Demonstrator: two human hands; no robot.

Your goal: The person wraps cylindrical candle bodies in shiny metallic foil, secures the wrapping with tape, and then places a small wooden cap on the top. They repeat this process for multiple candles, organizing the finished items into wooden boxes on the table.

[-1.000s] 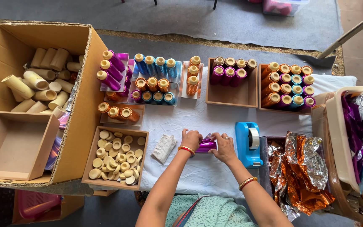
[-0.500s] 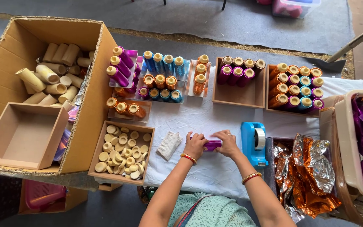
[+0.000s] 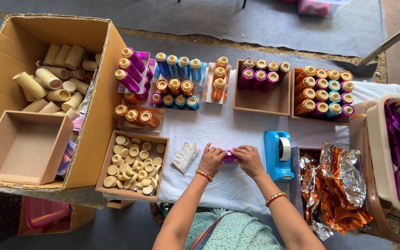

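Two hands are meeting at the lower middle of the frame over a small purple foil-covered roll (image 3: 229, 156), which is lying on its side on the white cloth (image 3: 237, 132). The left hand (image 3: 211, 160) is curling its fingers over one end, and the right hand (image 3: 248, 159) is closing over the other, so both are gripping the roll and pressing it to the cloth between them.

Judging by the bare tubes (image 3: 52, 85) heaped in the big carton at the upper left, the roll is probably a light, stiff cardboard core under thin foil. The foil looks slick and easily creased or torn, so holding by the two ends, where the core gives support, seems safer than pinching the middle.

Most of the roll is hiding under the fingers; only a short purple strip is showing, and its ends and any loose foil edge cannot be made out. A blue tape dispenser (image 3: 278, 155) is standing just right of the right hand. A tray of pale round caps (image 3: 133, 164) is sitting to the left. Crumpled orange and silver foil (image 3: 336, 190) at the lower right is partly cut off by a bin.
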